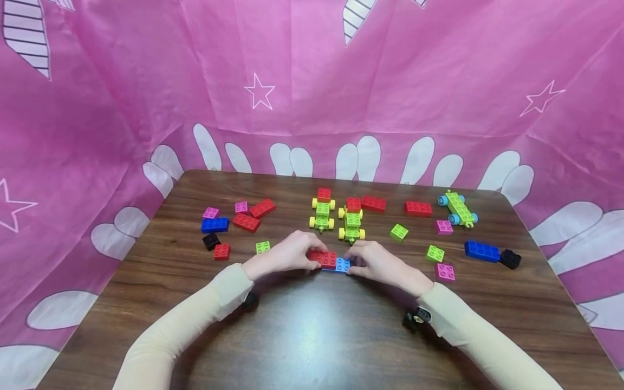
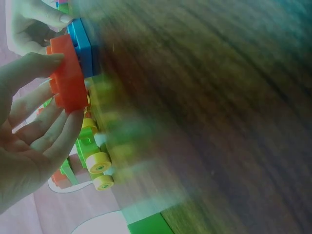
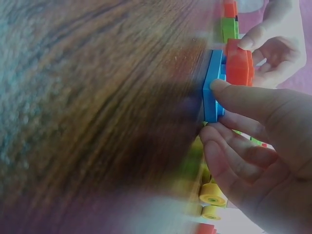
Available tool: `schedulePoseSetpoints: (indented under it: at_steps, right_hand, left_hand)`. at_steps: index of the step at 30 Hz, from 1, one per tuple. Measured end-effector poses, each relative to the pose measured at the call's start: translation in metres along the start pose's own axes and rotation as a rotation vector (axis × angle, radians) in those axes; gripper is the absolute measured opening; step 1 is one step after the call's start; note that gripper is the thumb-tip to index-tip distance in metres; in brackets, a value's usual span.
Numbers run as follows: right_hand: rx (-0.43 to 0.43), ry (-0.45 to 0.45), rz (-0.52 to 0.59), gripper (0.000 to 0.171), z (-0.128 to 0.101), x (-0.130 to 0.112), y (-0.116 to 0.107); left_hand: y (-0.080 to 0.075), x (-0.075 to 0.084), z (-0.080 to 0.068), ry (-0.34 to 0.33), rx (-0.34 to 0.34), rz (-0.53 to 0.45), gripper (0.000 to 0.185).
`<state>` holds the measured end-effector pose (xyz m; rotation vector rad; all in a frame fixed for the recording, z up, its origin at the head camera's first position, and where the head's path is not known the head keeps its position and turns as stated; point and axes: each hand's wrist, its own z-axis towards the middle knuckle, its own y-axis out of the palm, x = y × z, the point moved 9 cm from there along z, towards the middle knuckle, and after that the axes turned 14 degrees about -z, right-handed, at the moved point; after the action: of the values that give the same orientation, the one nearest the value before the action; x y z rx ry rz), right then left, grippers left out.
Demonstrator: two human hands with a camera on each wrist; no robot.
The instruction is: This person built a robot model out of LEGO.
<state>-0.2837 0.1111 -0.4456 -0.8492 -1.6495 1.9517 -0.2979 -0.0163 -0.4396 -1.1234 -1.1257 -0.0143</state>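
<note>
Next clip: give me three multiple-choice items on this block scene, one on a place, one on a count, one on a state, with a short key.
1. Where is the blue-wheeled cart?
A. far right of the table
B. near left corner
C. between the hands

2. How many yellow-wheeled carts stand behind the hands?
A. one
B. two
C. four

3. What is the left hand doing?
A. lying flat
B. gripping the red brick
C. hanging off the table

Key: A, it sits by the right edge; B, one beside another; B, fingers close round the brick.

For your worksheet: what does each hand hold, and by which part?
The left hand pinches the red brick at its left end; the right hand pinches the blue brick underneath at its right end.
</note>
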Motion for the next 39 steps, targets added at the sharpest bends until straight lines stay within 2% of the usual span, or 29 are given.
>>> schedulePoseSetpoints:
  at_steps: [10,19,26,32,39]
  right_hand:
    - [-0.046,0.045,0.011,0.028,0.0,0.002,0.005]
    - [-0.026,0.04,-0.005,0.028,0.0,0.001,0.002]
    - [-0.02,0.04,-0.01,0.027,0.001,0.0,0.002]
    - [0.021,0.015,-0.014,0.028,0.0,-0.002,-0.001]
    - [0.019,0.017,-0.019,0.026,0.0,-0.002,0.0]
  left_hand:
    - [0.002,0.004,-0.002,-0.001,0.026,0.031,0.033]
    - [0.005,0.008,-0.003,0.006,0.031,0.077,0.033]
    - [0.006,0.014,-0.003,0.051,0.031,0.153,0.033]
    - [0.007,0.021,-0.002,0.087,0.017,0.198,0.032]
    - [0.008,0.017,-0.001,0.046,0.022,0.172,0.033]
